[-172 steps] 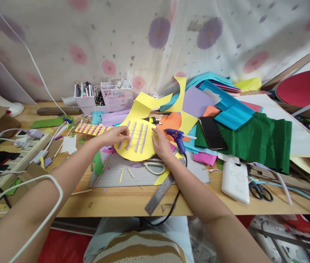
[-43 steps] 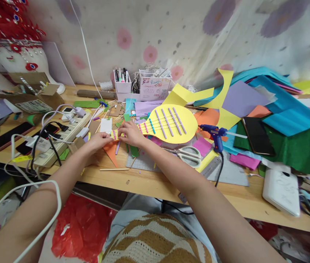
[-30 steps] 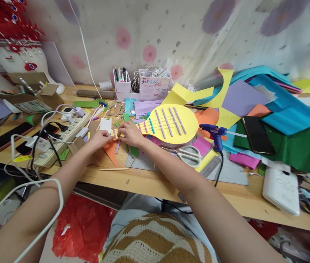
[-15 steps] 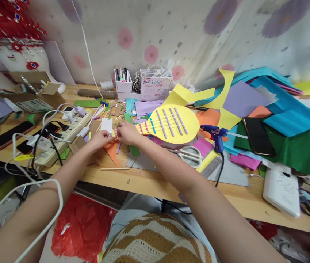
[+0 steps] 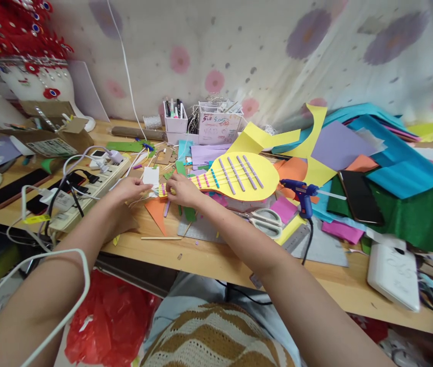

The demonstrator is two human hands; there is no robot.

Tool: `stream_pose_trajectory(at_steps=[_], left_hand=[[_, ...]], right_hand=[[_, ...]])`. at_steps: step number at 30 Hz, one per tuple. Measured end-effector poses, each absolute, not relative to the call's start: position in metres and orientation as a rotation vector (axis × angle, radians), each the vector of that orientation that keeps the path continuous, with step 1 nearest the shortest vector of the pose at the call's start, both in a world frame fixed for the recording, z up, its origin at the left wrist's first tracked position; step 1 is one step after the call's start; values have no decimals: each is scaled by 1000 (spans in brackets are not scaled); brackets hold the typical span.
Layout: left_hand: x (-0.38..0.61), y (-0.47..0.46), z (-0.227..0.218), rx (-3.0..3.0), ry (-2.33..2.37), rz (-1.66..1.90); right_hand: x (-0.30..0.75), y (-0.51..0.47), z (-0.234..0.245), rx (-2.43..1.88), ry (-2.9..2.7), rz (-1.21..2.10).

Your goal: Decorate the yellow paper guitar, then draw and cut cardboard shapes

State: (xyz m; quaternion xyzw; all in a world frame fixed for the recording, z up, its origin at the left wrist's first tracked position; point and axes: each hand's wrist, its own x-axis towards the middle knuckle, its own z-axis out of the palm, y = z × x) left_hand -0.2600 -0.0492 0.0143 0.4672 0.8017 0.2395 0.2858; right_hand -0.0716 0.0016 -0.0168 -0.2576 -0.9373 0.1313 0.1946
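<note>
A yellow paper lute [image 5: 268,176] lies on the worktable, its round body to the right and its neck to the left. Lilac strips cross the body, pink and blue strips cross the neck, and thin strings run lengthwise. My right hand [image 5: 181,190] is closed around the neck close to its left end, covering part of it. Just past that end, my left hand [image 5: 134,189] pinches thin pale strings, whose loose ends trail below its fingers. A white card [image 5: 151,176] lies just behind the fingertips.
Right of the lute rests a blue glue gun [image 5: 302,193], with scissors [image 5: 265,221] nearer me. A power strip [image 5: 101,186] with cables stands left. Coloured paper sheets [image 5: 338,148] and a phone [image 5: 359,196] lie right. Pen holders [image 5: 176,122] stand behind.
My left hand has drawn away a little leftward from the neck's end, and loose string ends now show below it. My right hand stays on the neck. The view has shifted slightly.
</note>
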Motion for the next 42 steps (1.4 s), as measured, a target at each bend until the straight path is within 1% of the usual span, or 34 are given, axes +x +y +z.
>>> stream_pose_trajectory(at_steps=[3, 8, 12, 17, 21, 25, 30, 33, 42], left_hand=[[-268, -47, 23, 1070, 1992, 617], [-263, -43, 33, 750, 1479, 1008], [-245, -43, 34, 629, 1357, 1065], [-233, -44, 29, 663, 1365, 1032], [-233, -44, 24, 750, 1409, 973], [-231, -44, 23, 976, 1529, 929], [-227, -40, 27, 1312, 1628, 912], [-226, -39, 28, 1417, 1633, 836], [-217, -57, 36, 1367, 1594, 578]], right_hand=[[-72, 0, -16, -737, -2642, 378], [-77, -1, -14, -805, -2644, 399], [-77, -2, -10, -844, -2586, 534], [-73, 1, -9, -904, -2472, 675], [-66, 1, -7, -781, -2502, 603], [-57, 0, -3, -676, -2558, 563], [-53, 3, -3, -676, -2622, 606], [-55, 6, -5, -703, -2611, 627], [-52, 9, -11, -643, -2501, 673]])
